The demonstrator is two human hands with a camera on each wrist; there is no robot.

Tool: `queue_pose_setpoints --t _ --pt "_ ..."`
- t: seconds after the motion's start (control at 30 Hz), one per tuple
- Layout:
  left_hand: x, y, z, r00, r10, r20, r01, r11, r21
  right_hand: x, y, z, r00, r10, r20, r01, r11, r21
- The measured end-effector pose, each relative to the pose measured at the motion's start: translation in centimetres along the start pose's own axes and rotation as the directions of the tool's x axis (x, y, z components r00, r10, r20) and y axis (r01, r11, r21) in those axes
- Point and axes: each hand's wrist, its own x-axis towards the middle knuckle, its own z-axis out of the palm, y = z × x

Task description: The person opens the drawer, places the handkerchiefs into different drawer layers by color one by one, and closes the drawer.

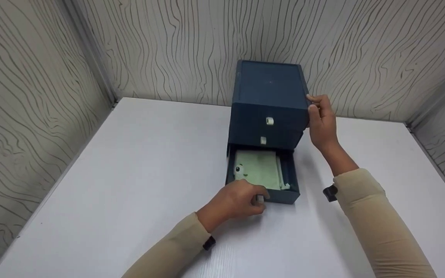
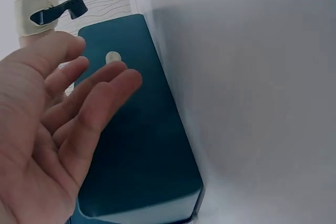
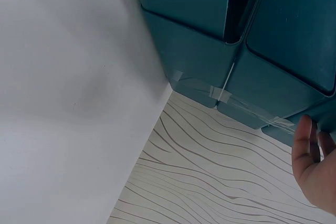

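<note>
A dark blue drawer unit (image 1: 274,87) stands against the back wall. Its bottom drawer (image 1: 284,196) is pulled out, while the two upper drawers are closed. My left hand (image 1: 240,199) has its fingers curled at the bottom drawer's pale knob (image 2: 113,56). At the unit's upper right edge, my right hand (image 1: 323,123) rests its fingers against the side, seen also in the right wrist view. Inside the drawer lie a pale green flat item (image 1: 261,168), like a pad or packet, and a small white piece with a dark spot (image 1: 239,170).
The unit stands on a white table (image 1: 149,173), with wood-grain patterned panels (image 1: 191,50) behind and at both sides. Pale knobs mark the upper drawer (image 1: 270,121) and middle drawer (image 1: 263,140). Clear tape (image 3: 220,94) runs along the unit's side.
</note>
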Motion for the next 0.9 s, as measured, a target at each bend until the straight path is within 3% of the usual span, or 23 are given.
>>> queue_pose_setpoints --t 0.9 --pt "0.14 0.15 0.86 0.999 -0.036 -0.032 0.039 0.994 0.098 0.05 0.13 0.0 0.999 0.033 -0.011 -0.033 0.999 -0.004"
